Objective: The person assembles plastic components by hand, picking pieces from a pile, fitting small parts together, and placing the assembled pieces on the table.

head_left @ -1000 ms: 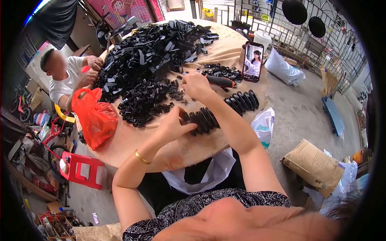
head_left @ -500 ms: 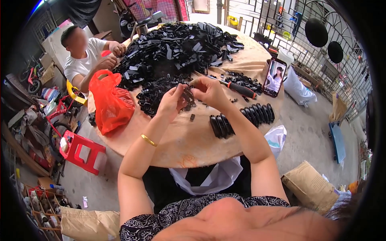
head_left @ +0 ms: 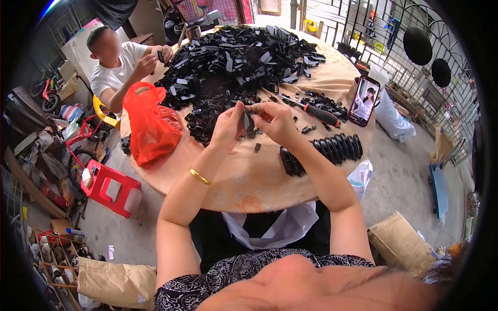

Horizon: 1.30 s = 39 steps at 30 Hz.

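Observation:
My left hand (head_left: 228, 127) and my right hand (head_left: 276, 123) meet over the near part of the round table (head_left: 223, 184). Fingers of both are closed around a dark plastic piece (head_left: 246, 124), whose exact kind I cannot make out. Just beyond them lies a heap of small black plastic parts (head_left: 205, 115), in front of a larger mound of flat black pieces (head_left: 233, 57). Under my right forearm runs a neat row of curved black parts (head_left: 337, 149). One small black part (head_left: 257, 147) sits alone by my right wrist.
A screwdriver (head_left: 322, 115) and an upright phone (head_left: 364, 101) are on the right. To the left stands a red plastic bag (head_left: 153, 132). A co-worker (head_left: 111, 65) handles a black piece across the table. A white bag (head_left: 270, 234) hangs at my lap.
The view has shifted slightly, so the table appears further right. My hands stay together around the dark piece. The co-worker's hands have lifted from the mound's edge, now with a black piece.

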{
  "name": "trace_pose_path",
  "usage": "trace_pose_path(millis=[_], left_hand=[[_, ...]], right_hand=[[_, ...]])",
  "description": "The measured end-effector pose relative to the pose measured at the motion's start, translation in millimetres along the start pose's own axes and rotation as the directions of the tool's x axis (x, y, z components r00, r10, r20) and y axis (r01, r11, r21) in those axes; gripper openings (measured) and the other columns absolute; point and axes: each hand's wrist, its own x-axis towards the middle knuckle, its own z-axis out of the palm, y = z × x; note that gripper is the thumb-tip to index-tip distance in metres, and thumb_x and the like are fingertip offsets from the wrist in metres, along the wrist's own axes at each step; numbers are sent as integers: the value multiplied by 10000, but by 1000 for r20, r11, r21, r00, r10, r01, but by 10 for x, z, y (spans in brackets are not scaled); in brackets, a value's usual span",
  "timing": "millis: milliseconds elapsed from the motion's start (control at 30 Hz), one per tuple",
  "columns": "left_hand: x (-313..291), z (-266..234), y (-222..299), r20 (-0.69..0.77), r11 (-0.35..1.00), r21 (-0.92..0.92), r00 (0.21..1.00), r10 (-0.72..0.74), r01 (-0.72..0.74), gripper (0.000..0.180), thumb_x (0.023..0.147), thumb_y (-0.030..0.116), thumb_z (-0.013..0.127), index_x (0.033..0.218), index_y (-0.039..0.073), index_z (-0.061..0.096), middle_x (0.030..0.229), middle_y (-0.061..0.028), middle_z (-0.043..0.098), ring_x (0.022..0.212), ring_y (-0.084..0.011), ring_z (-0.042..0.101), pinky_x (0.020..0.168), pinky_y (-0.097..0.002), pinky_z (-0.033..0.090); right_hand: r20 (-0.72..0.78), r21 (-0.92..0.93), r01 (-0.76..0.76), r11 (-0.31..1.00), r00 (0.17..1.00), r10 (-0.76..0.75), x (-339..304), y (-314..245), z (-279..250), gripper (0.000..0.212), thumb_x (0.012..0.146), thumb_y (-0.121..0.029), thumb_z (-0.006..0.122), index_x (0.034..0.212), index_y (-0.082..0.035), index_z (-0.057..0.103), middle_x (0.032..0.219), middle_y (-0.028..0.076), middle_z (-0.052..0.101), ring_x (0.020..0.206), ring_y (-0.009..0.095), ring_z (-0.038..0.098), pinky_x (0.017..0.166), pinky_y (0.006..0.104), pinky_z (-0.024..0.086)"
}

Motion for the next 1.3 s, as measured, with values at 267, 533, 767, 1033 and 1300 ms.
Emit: trace_pose_path(millis=[267, 533, 767, 1033, 1300], left_hand=[[38, -2, -111, -98, 800, 526, 914, 393, -287, 340, 874, 325, 487, 782, 9, 572, 633, -14, 535, 575, -77, 453, 520, -227, 377], [0, 28, -71, -226, 821, 530, 898, 378, -212, 336, 864, 313, 493, 747, 6, 567, 576, 16, 453, 540, -57, 372, 474, -223, 307], [22, 45, -94, -310, 777, 548, 787, 533, -310, 349, 893, 341, 446, 798, 14, 519, 594, -3, 470, 525, -64, 401, 481, -213, 342], [-275, 423, -237, 224, 578, 792, 974, 28, -198, 375, 833, 302, 544, 1017, -22, 509, 666, -69, 547, 576, -163, 542, 515, -283, 446], [-547, 709, -144, 266, 324, 921, 957, -118, -216, 559, 649, 358, 693, 988, -31, 477, 872, -199, 582, 812, -335, 571, 747, -377, 438]], right_hand=[[206, -452, 302, 839, 951, -231, -83, -194, 6, 128, 724, -95, 548, 813, -16, 500, 714, 131, 552, 640, 312, 563, 532, 379, 445], [281, -490, 343, 802, 932, -227, -168, -198, 114, 50, 741, -55, 491, 724, -29, 452, 632, 128, 508, 577, 302, 538, 513, 385, 437], [249, -301, 243, 922, 953, -170, -154, -181, 102, 96, 751, -65, 470, 812, -11, 520, 688, 140, 541, 659, 315, 555, 571, 389, 446], [214, -866, 23, 499, 920, 328, 88, 416, -389, 199, 764, -149, 519, 923, -61, 601, 981, 170, 559, 921, 301, 548, 770, 370, 466], [186, -786, -49, 616, 932, 312, 69, 448, -281, 145, 675, -80, 554, 786, -59, 644, 763, 164, 606, 768, 300, 593, 668, 376, 480]])
